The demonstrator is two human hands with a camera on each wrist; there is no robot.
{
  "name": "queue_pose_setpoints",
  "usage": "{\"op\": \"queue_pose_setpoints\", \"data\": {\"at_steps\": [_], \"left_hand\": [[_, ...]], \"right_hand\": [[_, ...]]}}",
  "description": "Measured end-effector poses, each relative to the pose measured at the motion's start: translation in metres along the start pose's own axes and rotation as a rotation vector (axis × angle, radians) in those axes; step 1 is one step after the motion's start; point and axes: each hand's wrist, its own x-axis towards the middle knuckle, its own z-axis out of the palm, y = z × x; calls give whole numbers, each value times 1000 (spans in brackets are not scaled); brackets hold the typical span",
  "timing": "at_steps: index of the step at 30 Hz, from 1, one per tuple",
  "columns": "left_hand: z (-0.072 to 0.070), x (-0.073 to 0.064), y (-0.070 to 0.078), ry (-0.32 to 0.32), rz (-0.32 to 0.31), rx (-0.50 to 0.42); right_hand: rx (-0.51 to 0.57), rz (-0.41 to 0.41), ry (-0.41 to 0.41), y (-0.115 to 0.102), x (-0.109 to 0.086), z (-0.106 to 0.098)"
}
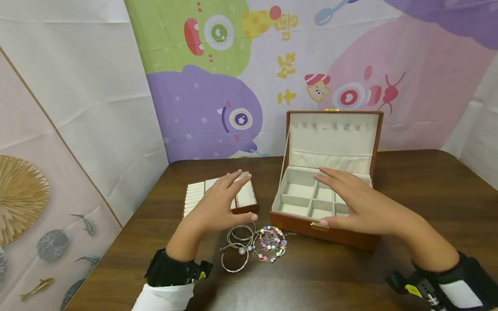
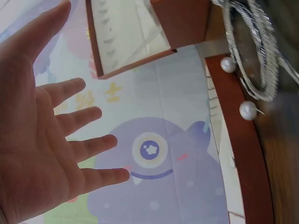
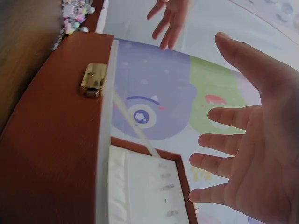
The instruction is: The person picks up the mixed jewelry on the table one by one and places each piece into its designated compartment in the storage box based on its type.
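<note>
In the head view my left hand (image 1: 218, 207) hovers with spread fingers over a small brown tray (image 1: 247, 209) with cream lining; it holds nothing. My right hand (image 1: 359, 205) hangs, fingers spread, above the front of a brown jewelry box (image 1: 323, 233), also holding nothing. The box's lid (image 1: 332, 138) stands raised, with a row of hooks and a gathered pocket inside. Silver bangles (image 1: 235, 271) lie on the table below my left hand, some with pearl-like beads (image 2: 228, 64). Beside them is a round pile of colorful beaded bracelets (image 1: 279, 231). A gold clasp (image 3: 95, 76) shows on the box front.
Everything stands on a dark wooden table (image 1: 311, 285). Behind it hangs a cartoon-printed cloth (image 1: 202, 112), close to the raised lid. White fabric (image 1: 101, 86) hangs at the left. A black strap (image 1: 169, 270) wraps each wrist.
</note>
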Motion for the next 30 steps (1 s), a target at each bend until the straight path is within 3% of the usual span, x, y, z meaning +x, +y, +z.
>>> {"op": "queue_pose_setpoints", "data": {"at_steps": [7, 12, 19, 22, 25, 30], "left_hand": [[3, 3, 2, -30, 48, -43], [2, 2, 2, -124, 28, -72], [6, 1, 0, -269, 125, -76], [8, -1, 0, -365, 91, -86], [9, -4, 1, -474, 9, -73], [14, -6, 2, -565, -66, -25]], "right_hand": [[4, 0, -28, -2, 2, 3], [-10, -26, -40, -2, 3, 5], [5, -55, -53, -2, 3, 8], [8, -80, -53, -3, 3, 10], [7, -92, -57, -5, 3, 11], [2, -101, -54, -5, 3, 11]]}}
